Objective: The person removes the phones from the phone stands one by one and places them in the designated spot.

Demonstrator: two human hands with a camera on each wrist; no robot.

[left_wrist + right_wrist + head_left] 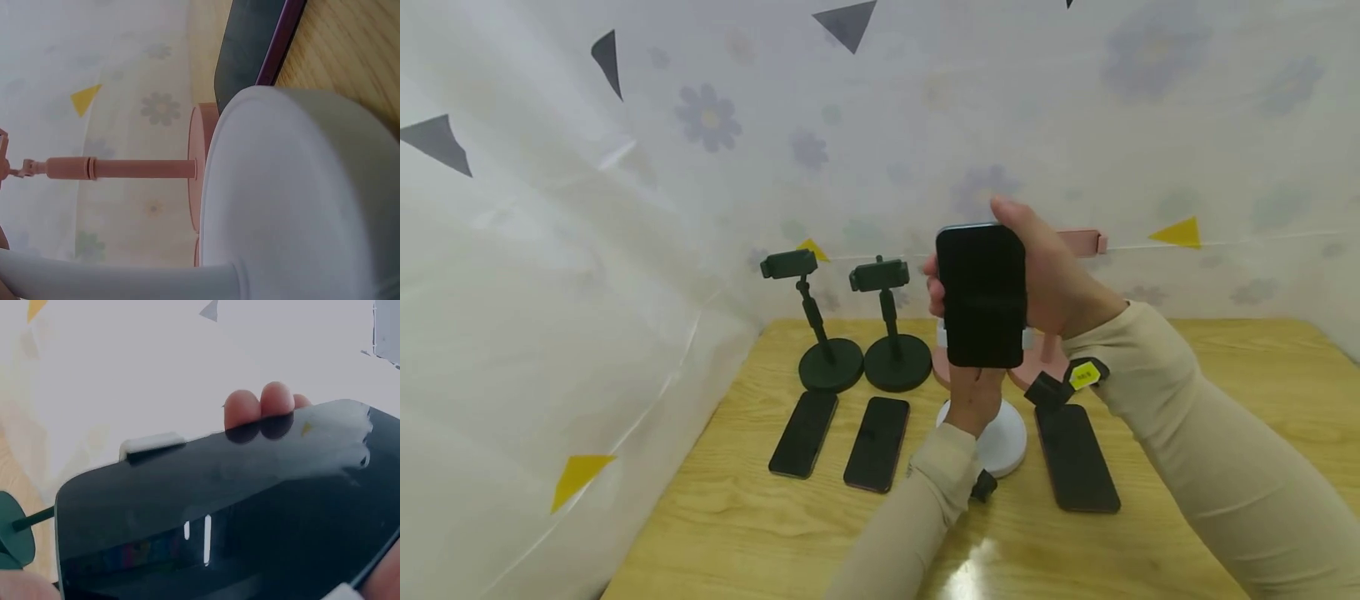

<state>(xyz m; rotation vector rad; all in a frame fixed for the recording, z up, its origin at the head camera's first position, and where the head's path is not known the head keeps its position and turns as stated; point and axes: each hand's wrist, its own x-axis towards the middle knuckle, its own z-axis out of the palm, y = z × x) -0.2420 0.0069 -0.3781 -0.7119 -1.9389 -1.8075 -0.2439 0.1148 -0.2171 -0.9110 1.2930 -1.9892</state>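
A black-screened phone (983, 292) stands upright in front of me, its lower part between the white jaws of a phone stand's clamp (153, 445). My right hand (1051, 275) grips the phone's upper part, with fingertips (242, 409) curled over its far edge. Just below the phone, my left hand (976, 398) holds the white stand near the top of its pole (125, 278); most of those fingers are hidden behind the phone. The stand's round white base (1006, 442) is on the wooden table.
Two dark green phone stands (831, 367) (898, 363) are at the back left. Pink stands (1047, 363) stand partly hidden behind my hands. Phones lie flat on the table, two at left (803, 435) (877, 444) and one at right (1077, 460). A patterned curtain (715, 192) hangs behind.
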